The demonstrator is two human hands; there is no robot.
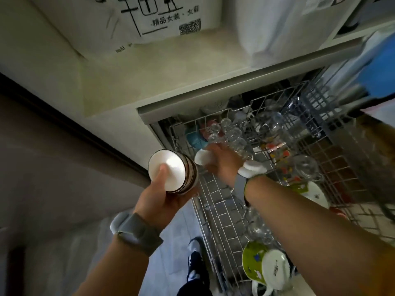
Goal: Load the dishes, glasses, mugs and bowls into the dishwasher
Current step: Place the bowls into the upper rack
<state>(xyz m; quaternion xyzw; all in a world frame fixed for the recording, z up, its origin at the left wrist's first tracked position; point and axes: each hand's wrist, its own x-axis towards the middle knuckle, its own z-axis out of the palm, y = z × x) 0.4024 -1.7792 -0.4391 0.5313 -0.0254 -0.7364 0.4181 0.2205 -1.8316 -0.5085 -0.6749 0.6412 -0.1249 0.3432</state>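
Left hand (162,197): fingers curled round a stack of bowls (174,173), thumb laid across the white inside of the front bowl, held just left of the rack.
Right hand (222,161): fingers clamped on a small white bowl (202,157) at the rack's left edge.
Rack (215,201): pulled out of the dishwasher under the counter (149,86).
Glasses (233,133): rowed in the rack, just beyond the right hand.
Mugs (269,265): green and white, at the rack's near end.
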